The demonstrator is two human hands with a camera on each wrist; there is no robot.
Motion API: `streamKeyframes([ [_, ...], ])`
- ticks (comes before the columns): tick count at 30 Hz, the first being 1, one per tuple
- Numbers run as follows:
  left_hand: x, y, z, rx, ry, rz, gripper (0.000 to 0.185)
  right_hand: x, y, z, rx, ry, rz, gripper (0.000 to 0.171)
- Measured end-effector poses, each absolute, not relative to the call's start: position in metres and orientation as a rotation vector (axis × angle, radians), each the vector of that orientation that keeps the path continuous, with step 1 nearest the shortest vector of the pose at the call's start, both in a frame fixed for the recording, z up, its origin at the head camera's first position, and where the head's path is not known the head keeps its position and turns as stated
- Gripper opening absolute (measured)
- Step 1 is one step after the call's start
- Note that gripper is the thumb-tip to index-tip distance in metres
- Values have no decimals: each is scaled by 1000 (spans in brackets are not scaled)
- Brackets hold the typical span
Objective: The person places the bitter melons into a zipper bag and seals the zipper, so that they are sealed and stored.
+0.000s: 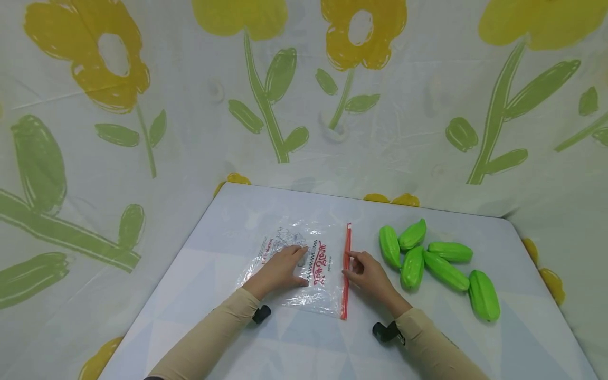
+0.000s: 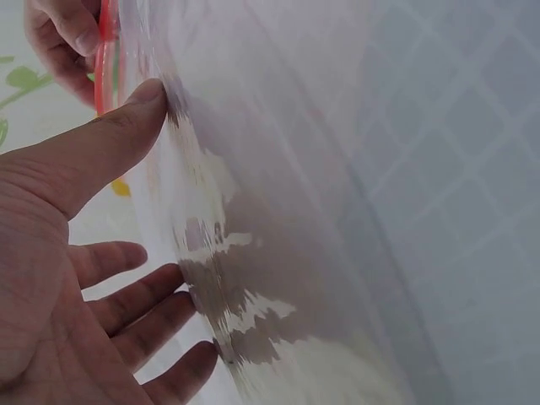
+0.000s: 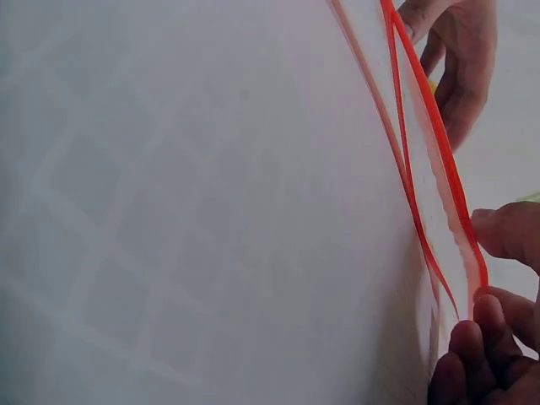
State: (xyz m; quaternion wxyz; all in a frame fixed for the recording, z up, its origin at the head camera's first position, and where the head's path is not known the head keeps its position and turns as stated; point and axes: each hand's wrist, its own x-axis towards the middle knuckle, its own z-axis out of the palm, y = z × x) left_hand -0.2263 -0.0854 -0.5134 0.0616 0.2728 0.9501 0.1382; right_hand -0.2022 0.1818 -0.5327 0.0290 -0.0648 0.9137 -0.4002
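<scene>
Two hands on flat clear bag (image 1: 304, 269), red zip strip (image 1: 346, 269) running near-to-far, left hand (image 1: 280, 269) spread flat, right hand (image 1: 368, 273) pinching strip

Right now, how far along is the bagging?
Done: the clear zip bag lies flat on the table. In hand: the left hand presses it down while the right hand pinches the red zip strip, which is parting in the right wrist view. Left: all six green fruits lie outside the bag.
</scene>
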Motion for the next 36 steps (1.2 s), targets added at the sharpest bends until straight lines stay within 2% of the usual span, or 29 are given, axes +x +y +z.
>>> streamKeyframes([
  [13, -225, -84, -512, 822, 2874, 416, 94, -199, 182, -536, -304, 2711, -1319, 56],
  [25, -225, -82, -515, 784, 2894, 438, 93, -200, 184, -537, -274, 2612, -1437, 59],
  [36, -226, -60, -516, 779, 2849, 606, 95, -202, 187, -538, -319, 2479, -1531, 62],
])
